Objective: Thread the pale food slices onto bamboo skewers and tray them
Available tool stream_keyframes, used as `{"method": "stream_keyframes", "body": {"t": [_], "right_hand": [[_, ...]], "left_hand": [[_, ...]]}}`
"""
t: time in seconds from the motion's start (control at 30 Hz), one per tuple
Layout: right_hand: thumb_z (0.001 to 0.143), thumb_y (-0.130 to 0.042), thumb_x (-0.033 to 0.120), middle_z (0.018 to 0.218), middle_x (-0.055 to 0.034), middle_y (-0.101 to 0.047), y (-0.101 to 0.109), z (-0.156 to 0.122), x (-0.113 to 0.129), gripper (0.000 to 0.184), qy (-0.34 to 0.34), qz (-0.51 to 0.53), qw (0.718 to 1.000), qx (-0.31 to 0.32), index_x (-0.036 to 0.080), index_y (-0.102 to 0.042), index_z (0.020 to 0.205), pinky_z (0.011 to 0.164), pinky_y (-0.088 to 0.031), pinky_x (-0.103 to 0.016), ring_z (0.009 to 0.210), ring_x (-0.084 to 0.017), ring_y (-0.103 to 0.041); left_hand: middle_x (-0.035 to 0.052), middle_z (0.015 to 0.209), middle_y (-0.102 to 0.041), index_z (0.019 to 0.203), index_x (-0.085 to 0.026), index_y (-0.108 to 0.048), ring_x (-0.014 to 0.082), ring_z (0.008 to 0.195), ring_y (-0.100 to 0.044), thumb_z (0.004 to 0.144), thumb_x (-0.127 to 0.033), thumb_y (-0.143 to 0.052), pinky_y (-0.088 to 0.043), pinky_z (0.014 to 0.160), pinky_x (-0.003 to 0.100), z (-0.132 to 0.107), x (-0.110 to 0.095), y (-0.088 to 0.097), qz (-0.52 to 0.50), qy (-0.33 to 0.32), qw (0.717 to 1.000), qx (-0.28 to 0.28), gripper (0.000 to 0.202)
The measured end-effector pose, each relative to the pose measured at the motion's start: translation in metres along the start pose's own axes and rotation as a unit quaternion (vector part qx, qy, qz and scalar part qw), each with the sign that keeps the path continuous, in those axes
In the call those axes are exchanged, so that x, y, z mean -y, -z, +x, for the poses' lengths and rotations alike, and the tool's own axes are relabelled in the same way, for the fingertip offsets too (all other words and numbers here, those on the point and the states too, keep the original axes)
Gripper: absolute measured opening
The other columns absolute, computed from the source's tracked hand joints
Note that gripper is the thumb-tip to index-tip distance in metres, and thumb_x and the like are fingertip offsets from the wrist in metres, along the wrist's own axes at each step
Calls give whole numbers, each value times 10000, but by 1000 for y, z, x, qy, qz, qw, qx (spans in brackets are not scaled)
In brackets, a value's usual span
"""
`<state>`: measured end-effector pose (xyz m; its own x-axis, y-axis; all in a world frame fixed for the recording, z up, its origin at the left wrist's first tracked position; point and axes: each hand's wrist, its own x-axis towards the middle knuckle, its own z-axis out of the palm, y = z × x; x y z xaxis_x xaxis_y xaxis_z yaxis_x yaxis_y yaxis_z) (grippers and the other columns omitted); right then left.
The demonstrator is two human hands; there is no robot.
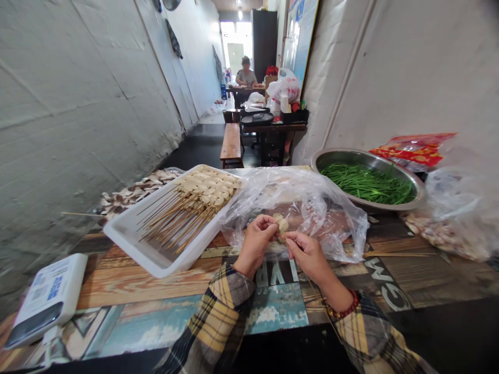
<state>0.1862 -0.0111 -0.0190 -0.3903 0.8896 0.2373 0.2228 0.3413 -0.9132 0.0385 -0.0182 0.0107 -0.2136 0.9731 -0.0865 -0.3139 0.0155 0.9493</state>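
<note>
Centre of frame, just below the middle: both hands meet over the near edge of a clear bag (312, 208).

Left hand (255, 244): fingers closed in a pinch on a small stack of pale round pieces (280, 223), held just above the bag's lower edge.

Right hand (307, 254): fingers closed around a thin skewer (287, 238). Its tip points up and left into the pieces. The shaft runs down and right past the wrist, faint against the sleeve. A red bead bracelet (345, 310) sits on this wrist. Both sleeves are yellow and dark plaid.

The pieces sit between the two hands, touching the left fingertips and the skewer tip. Whether any piece is already pierced cannot be told.

Left of centre: a white tray (156, 257) lies at an angle on the table (128, 283). It holds a sheaf of loaded skewers (187, 208), food ends toward the upper right.

Further left, against the wall: a spread of sliced mushrooms (128, 195).

Lower left corner: a white device (50, 296) with a dark face.

Right of centre: a metal bowl (339, 156) of green stalks (366, 183), just behind the bag. Beyond it lies a red packet (415, 149). At the right edge is a second clear bag (456, 218) with pale contents. A loose stick (397, 254) lies on the table below the bowl.

Upper centre, far back: a seated person (246, 75) at another table, with a bench (232, 143) in between.
</note>
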Motion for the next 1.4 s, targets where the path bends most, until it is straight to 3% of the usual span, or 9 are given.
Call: {"method": "stream_keyframes", "body": {"t": [0.2, 0.4, 0.57, 0.63, 0.8, 1.03, 1.2, 1.4], "right_hand": [[907, -500, 347, 520, 43, -530, -2, 0, -4, 237, -29, 19, 999, 2, 172, -597, 781, 419, -321, -203, 409, -85, -426], [905, -504, 389, 511, 55, -532, -3, 2, -6, 260, -64, 81, 995, -14, 181, -560, 760, 394, -307, -190, 368, -69, -423], [874, -548, 434, 539, 56, -548, -3, 4, -5, 278, -85, 140, 986, -21, 177, -568, 771, 383, -309, -184, 361, -62, -436], [869, -552, 447, 540, 56, -550, -2, 4, -4, 291, -87, 149, 985, -16, 177, -566, 760, 384, -315, -182, 364, -62, -444], [868, -555, 447, 556, 48, -564, -1, 4, -1, 301, -84, 143, 986, 6, 175, -571, 740, 400, -334, -181, 385, -65, -473], [868, -565, 404, 558, 28, -594, -2, 1, 1, 266, -61, 50, 997, 4, 163, -669, 827, 444, -379, -203, 430, -93, -499], [900, -522, 368, 502, 39, -566, -2, -1, 1, 249, -24, -15, 1000, 8, 172, -674, 880, 445, -377, -209, 427, -107, -496], [921, -483, 311, 444, 51, -530, -3, -4, 5, 244, 29, -85, 995, -38, 192, -613, 753, 495, -378, -229, 426, -116, -507]], "left_hand": [[-45, 605, -543, 697, -156, -561, 65, 503, -489, 653, -224, -678, -372, 512, 192, 1, 2, -1, 48, -39, 998, -10, 143], [-28, 609, -541, 680, -143, -580, 72, 547, -481, 674, -220, -684, -369, 536, 189, 0, 8, -1, 91, -60, 994, 27, 130], [12, 771, -622, 894, -155, -644, 107, 634, -550, 716, -398, -705, -419, 572, 216, 1, 6, 1, 25, -12, 999, 20, 307], [31, 820, -638, 917, -151, -673, 117, 674, -557, 725, -458, -693, -421, 584, 219, 1, 5, 2, 12, 6, 999, 45, 362], [14, 671, -621, 707, -128, -678, 95, 604, -527, 693, -442, -738, -409, 598, 219, 1, 6, 2, 8, 24, 991, 131, 320], [52, 799, -716, 847, -147, -697, 123, 657, -605, 667, -427, -764, -457, 637, 238, 6, -2, 12, -79, 16, 996, 29, 340], [46, 742, -709, 790, -140, -694, 137, 666, -626, 670, -426, -755, -461, 652, 244, 4, 0, 4, -49, 1, 999, 0, 316], [50, 723, -700, 797, -134, -693, 148, 678, -621, 664, -406, -759, -450, 642, 244, -2, 7, -7, -53, 15, 998, 4, 310]]}}
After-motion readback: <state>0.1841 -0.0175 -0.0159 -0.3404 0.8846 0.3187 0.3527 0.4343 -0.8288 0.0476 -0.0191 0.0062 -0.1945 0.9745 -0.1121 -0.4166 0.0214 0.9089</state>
